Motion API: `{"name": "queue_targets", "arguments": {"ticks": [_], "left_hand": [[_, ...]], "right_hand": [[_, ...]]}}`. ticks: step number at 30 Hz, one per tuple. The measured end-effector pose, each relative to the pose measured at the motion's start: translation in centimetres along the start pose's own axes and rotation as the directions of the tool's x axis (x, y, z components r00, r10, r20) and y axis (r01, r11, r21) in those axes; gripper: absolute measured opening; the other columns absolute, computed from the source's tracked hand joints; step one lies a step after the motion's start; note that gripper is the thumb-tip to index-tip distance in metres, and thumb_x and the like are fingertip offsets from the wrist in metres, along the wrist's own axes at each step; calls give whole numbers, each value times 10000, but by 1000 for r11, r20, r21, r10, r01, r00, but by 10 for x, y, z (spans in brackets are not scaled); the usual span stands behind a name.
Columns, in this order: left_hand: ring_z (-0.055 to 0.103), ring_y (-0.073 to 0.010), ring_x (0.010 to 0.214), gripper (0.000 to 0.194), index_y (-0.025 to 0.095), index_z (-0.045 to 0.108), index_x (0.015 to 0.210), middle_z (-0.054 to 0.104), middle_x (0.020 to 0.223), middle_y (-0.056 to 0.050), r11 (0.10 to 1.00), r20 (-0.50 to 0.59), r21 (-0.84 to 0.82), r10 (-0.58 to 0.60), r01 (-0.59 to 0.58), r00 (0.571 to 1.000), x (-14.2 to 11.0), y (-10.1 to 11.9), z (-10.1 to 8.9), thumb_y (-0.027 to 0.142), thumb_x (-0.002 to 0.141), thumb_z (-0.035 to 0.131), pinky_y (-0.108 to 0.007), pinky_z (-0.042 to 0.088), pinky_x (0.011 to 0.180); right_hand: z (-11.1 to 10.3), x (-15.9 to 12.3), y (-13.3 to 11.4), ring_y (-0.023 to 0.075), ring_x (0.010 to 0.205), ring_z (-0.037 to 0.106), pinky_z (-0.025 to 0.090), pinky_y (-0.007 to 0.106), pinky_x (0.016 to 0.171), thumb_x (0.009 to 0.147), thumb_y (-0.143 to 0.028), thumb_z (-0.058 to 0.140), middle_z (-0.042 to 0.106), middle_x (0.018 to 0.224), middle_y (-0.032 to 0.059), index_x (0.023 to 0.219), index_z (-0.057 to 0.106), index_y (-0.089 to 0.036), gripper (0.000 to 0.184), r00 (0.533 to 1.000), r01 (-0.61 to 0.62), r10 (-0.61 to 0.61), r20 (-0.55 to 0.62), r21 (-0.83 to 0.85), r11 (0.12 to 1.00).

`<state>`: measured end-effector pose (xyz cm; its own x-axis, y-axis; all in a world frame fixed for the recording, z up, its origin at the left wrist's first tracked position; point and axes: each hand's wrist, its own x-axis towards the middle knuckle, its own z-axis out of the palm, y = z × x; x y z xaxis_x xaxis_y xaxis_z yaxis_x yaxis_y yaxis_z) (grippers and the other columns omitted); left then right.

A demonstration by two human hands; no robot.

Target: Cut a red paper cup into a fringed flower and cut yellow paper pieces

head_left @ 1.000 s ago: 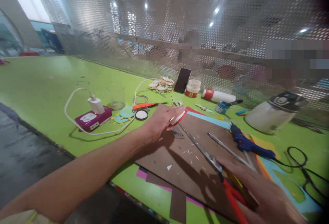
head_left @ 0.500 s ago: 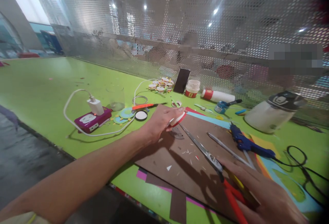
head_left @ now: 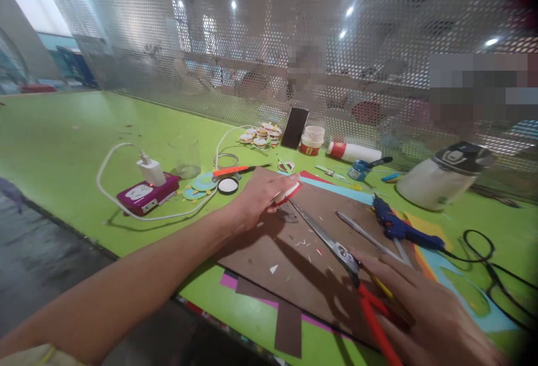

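Note:
My left hand (head_left: 260, 195) reaches out over the brown card sheet (head_left: 302, 265) and pinches a small round red-and-white piece (head_left: 287, 193) between thumb and fingers. My right hand (head_left: 424, 313) lies low at the right, fingers closed around the red handles of a pair of scissors (head_left: 340, 254). The scissors' long blades rest flat on the brown sheet and point toward the round piece. A small grey protractor-like piece (head_left: 288, 214) lies just under the left hand.
On the green table (head_left: 63, 130) are a purple power strip with a white charger (head_left: 145, 189), a blue glue gun (head_left: 399, 228) with black cord, a white jar (head_left: 441, 178), a glue bottle (head_left: 355, 153), a black phone (head_left: 294, 128), small round pieces (head_left: 260, 136), and coloured paper sheets. A perforated metal screen (head_left: 252, 46) stands behind.
Both hands keep their holds; the view has shifted slightly, and the left hand with the round piece sits a little lower over the brown sheet.

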<state>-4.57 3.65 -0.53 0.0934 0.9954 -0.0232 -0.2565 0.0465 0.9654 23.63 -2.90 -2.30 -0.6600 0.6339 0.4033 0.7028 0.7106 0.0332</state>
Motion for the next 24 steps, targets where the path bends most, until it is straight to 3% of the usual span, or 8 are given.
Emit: {"name": "queue_targets", "arguments": {"ticks": [3, 10, 15, 24], "left_hand": [[353, -82, 546, 363, 161, 652, 769, 449, 640, 19, 991, -1, 123, 52, -52, 999, 2, -1, 0, 522, 756, 685, -225, 254, 496], [284, -75, 501, 396, 179, 532, 644, 392, 585, 25, 992, 31, 96, 81, -83, 996, 2, 2, 3, 523, 746, 699, -241, 191, 459], [289, -79, 495, 397, 184, 538, 651, 420, 588, 13, 992, 24, 88, 84, -86, 996, 1, 4, 3, 530, 748, 707, -254, 192, 455], [327, -80, 497, 378, 181, 555, 684, 445, 613, 4, 993, -6, 111, 51, -50, 999, 0, 6, 5, 521, 747, 708, -238, 197, 430]], "right_hand": [[-2, 1, -2, 288, 961, 722, 610, 349, 655, 925, -322, 463, 697, 1144, 122, 1261, 490, -278, 340, 1000, -14, 14, 16, 1, 1000], [-4, 0, -3, 301, 1020, 693, 607, 373, 680, 921, -303, 460, 688, 1095, 105, 1223, 543, -291, 313, 997, -61, 58, 53, 52, 997], [-2, -3, -2, 306, 1047, 688, 609, 357, 658, 915, -299, 462, 660, 1226, 119, 1274, 517, -294, 363, 997, -60, 58, 45, 51, 997], [-3, 3, -5, 287, 963, 710, 606, 357, 651, 926, -300, 455, 685, 1133, 116, 1133, 577, -277, 241, 998, -29, 27, 61, 30, 999]]}}
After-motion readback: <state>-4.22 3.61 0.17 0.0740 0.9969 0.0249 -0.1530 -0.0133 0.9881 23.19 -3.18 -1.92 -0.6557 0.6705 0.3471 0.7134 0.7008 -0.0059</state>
